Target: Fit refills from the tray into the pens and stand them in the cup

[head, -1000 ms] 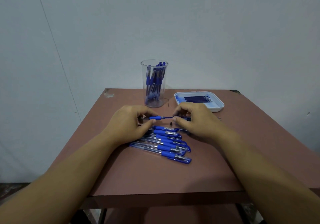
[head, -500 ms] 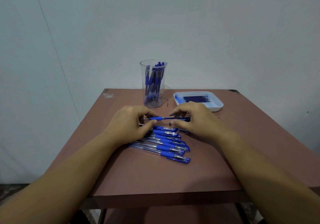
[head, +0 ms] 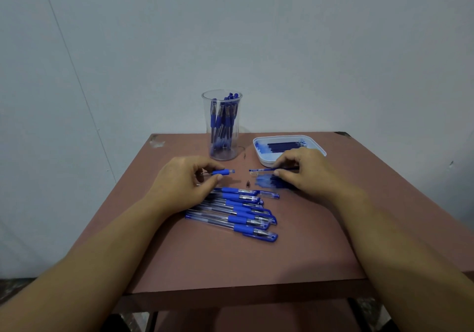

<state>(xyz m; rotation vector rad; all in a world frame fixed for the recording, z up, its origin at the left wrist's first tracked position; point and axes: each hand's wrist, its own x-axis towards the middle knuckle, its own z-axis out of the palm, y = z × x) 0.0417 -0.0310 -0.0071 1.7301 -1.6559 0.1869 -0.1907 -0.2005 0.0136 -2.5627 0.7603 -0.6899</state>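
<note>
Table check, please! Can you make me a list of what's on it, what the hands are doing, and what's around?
Surface: brown table, scuffed at its far left corner.
Job's things: clear cup upright, pens standing inside; white tray with dark refills; row of pens lying flat; small dark tip loose between the hands.
Clutter: blurred blue pieces by the right hand; cannot tell what.
Hands: left hand pinches a pen barrel; right hand pinches a refill, apart from the barrel.
Cables: nothing seen.
Surroundings: plain pale wall.
</note>
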